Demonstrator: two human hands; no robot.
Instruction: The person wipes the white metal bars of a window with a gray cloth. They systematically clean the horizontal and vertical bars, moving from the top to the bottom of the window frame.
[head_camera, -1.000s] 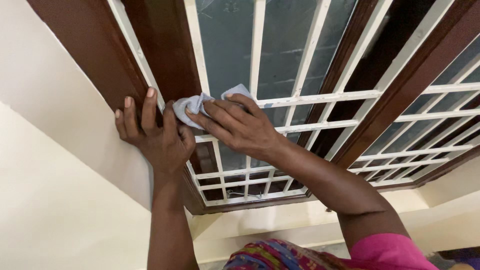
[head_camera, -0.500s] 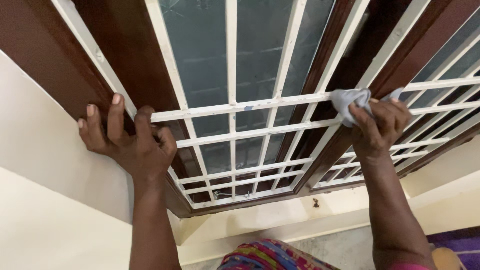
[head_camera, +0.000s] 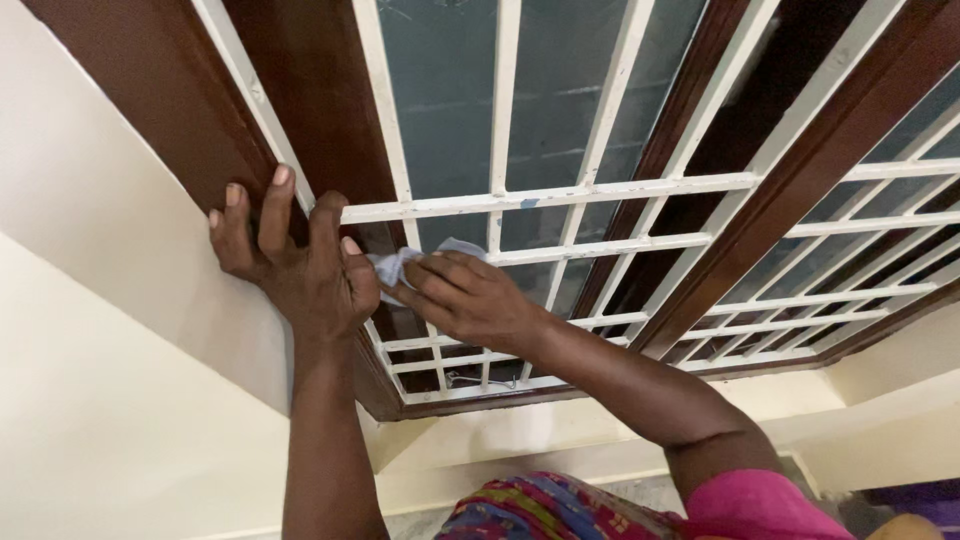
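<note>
My left hand (head_camera: 300, 265) grips the left edge of the window: the fingers lie flat against the brown wooden frame (head_camera: 170, 110) and the thumb hooks round the white grille (head_camera: 560, 190) where its outer upright meets the top cross bar. It is clenched on that edge and holds nothing else.

My right hand (head_camera: 465, 295) sits just beside it, almost touching. It is closed over a pale blue-grey cloth (head_camera: 400, 265), pressing it against the second cross bar at the grille's left end. Most of the cloth is hidden under my fingers; only a crumpled bit shows between my two hands, and a small corner peeks above my knuckles, by the second upright.

The grille is a lattice of white-painted bars with small chips and dark specks in the paint. Behind it is greyish glass (head_camera: 450, 100) set in brown wood, and a broad brown post (head_camera: 800, 170) runs slantwise on the right, dividing this panel from the next one, which has the same white bars.

A cream wall (head_camera: 90, 360) lies to the left and a cream sill (head_camera: 600, 440) runs under the window. At the bottom edge I see my pink sleeve (head_camera: 760, 505) and a patterned, many-coloured garment (head_camera: 540, 510).
</note>
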